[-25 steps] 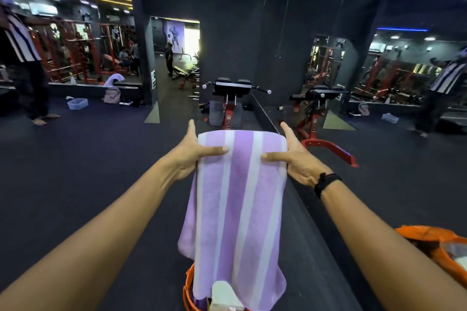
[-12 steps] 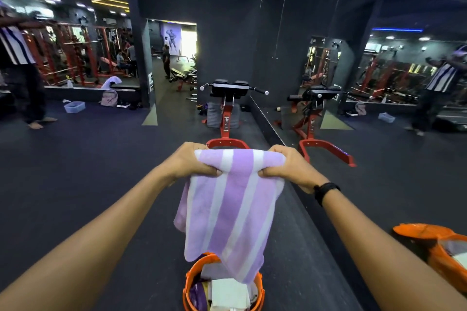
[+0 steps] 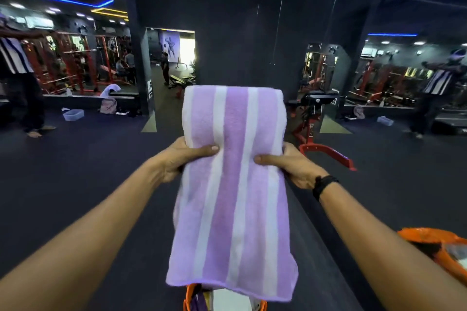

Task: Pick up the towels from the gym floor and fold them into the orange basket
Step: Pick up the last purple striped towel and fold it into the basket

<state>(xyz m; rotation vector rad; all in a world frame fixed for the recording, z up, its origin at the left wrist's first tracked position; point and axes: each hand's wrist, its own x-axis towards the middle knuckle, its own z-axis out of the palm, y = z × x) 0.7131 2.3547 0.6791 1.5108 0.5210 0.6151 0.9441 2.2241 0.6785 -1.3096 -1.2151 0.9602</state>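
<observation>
Pinching the striped towel at mid-height, left hand and right hand level, long axis hanging straight down over the orange basket.

Dark gym floor under orange basket, red bench frame.

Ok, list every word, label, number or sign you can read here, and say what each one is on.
No text here is readable.
Sign on the pillar: white marks, too small and blurred to read.
Poster past the doorway: a figure, no legible words.
Mark on the red machine: too blurred to read.
The striped towel, held by the left hand and right hand, and the orange basket show no lettering.
</observation>
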